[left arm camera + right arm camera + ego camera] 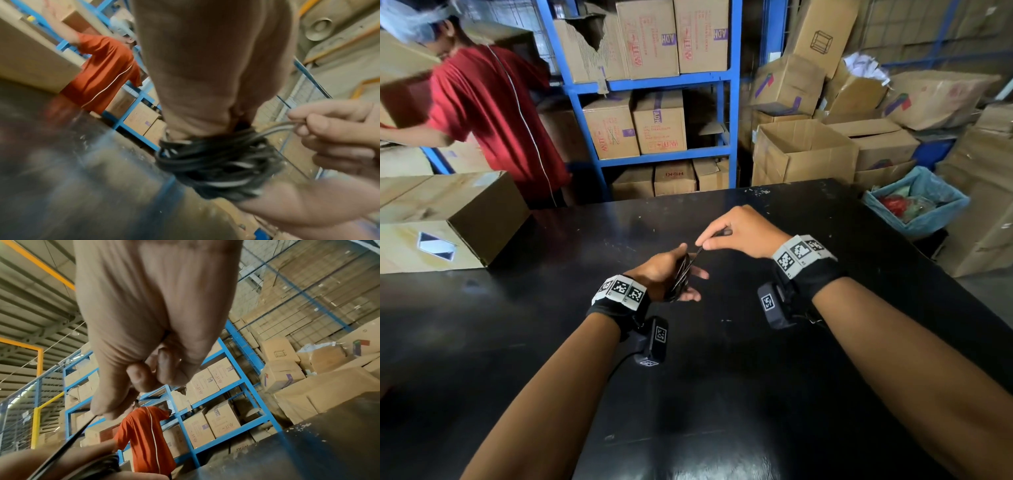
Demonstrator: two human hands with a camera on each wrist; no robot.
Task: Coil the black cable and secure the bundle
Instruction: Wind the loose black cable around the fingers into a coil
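Observation:
The black cable (681,274) is wound in several loops round the straight fingers of my left hand (693,272), which hovers just above the black table (722,394). The left wrist view shows the coil (218,164) as a thick bundle circling the fingers. A short free strand (697,253) runs taut from the coil up to my right hand (700,244), which pinches it between thumb and forefinger. The same pinch appears in the left wrist view, where the right hand (296,125) holds the strand. In the right wrist view the strand (61,451) slants down from the right hand (98,414).
A large cardboard box (448,222) lies on the table's left side. A person in a red shirt (493,120) stands behind the table's far left edge, by blue shelving (664,154) loaded with boxes. A blue-lined bin (917,202) stands off the table's right corner.

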